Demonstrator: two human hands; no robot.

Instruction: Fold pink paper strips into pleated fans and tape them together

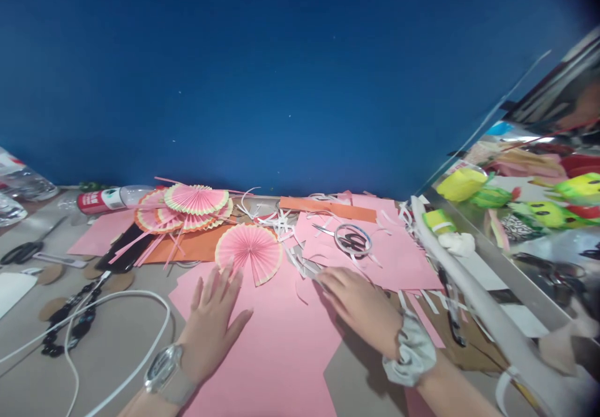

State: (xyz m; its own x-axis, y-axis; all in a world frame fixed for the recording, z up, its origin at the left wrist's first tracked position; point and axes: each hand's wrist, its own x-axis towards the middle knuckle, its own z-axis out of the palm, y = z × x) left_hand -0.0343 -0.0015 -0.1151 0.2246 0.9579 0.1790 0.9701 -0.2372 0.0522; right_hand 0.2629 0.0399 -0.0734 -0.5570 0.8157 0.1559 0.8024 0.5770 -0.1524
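My left hand (213, 326), with a watch on its wrist, lies with fingers spread on a large pink paper sheet (281, 367). Its fingertips reach the lower left edge of a round pleated paper fan (248, 248), pink with a pale yellow rim and a slit at the bottom. To the right, my right hand (359, 301), a grey scrunchie at its wrist, has its fingers close together over a thin greyish thing (307, 266); the fingers hide most of it. Beyond that hand, scissors (354, 241) and a roll of clear tape (368, 237) lie on pink paper.
More pleated fans (194, 201) are piled at the back left, beside a plastic bottle (110, 199). A white cable (166, 307) loops across the left. White paper strips (281, 223) and orange paper (328, 207) lie at the back. A blue panel (290, 79) rises behind.
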